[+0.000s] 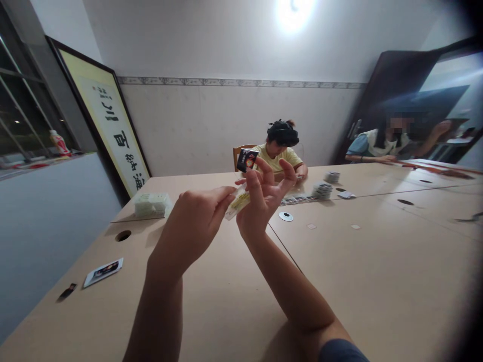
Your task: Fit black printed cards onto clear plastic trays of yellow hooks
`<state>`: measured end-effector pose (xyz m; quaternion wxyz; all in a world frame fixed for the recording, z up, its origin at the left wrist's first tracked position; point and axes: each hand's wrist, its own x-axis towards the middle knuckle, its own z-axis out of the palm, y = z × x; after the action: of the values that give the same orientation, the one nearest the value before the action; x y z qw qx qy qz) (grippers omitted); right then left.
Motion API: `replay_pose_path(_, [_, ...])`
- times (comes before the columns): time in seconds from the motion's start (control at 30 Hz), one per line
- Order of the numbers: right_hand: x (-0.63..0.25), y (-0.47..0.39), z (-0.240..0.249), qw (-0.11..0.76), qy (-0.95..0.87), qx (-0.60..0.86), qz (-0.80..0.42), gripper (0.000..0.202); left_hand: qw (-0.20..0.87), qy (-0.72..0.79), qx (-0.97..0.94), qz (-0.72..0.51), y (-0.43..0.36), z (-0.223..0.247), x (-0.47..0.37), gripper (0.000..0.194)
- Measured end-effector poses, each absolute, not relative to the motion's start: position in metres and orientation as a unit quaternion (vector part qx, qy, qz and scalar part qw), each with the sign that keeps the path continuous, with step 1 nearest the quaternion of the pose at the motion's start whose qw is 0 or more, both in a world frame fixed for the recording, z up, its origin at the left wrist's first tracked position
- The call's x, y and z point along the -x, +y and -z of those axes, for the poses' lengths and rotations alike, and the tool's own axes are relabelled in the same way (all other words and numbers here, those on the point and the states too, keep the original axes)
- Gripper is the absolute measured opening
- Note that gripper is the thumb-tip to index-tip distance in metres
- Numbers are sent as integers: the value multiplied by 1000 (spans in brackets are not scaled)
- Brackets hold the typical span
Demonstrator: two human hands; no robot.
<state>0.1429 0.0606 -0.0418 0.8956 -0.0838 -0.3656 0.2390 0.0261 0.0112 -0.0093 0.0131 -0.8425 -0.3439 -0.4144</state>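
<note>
Both my hands are raised over the beige table (362, 281). My left hand (194, 226) pinches one end of a small clear packet with yellow print (237, 202). My right hand (262, 198) touches the packet's other end and holds a small dark card or sachet (247, 160) upright between thumb and fingertips, its other fingers spread.
A white card (103, 272) and a small dark piece (67, 291) lie at the near left. A stack of clear packets (151, 205) sits at the far left, card piles (322, 190) farther back. One person sits opposite, another at the right. Cable holes (123, 235) dot the table.
</note>
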Motion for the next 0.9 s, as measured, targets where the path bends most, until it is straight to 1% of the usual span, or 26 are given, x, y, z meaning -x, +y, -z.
replay_pose_path(0.1, [-140,59,42,903,-361,77,-221,48,3,-363,805,469,15,11,-23,30])
replay_pose_path(0.27, [-137,64,46,913,-364,115,-147,42,-74,-382,721,573,17,10,-14,26])
replay_pose_path(0.37, [-137,75,50,911,-378,136,-89,39,-106,-385,673,622,17,9,-10,23])
replay_pose_path(0.43, [-138,83,53,910,-388,135,-62,41,-114,-380,659,639,16,9,-8,22])
replay_pose_path(0.5, [-137,88,55,909,-392,124,-70,41,-113,-375,653,648,16,9,-7,21])
replay_pose_path(0.7, [-136,83,52,919,-353,83,-153,41,-99,-364,648,661,12,9,-6,19])
replay_pose_path(0.9, [-142,77,47,910,-341,116,-205,39,-118,-349,657,657,10,9,-8,21])
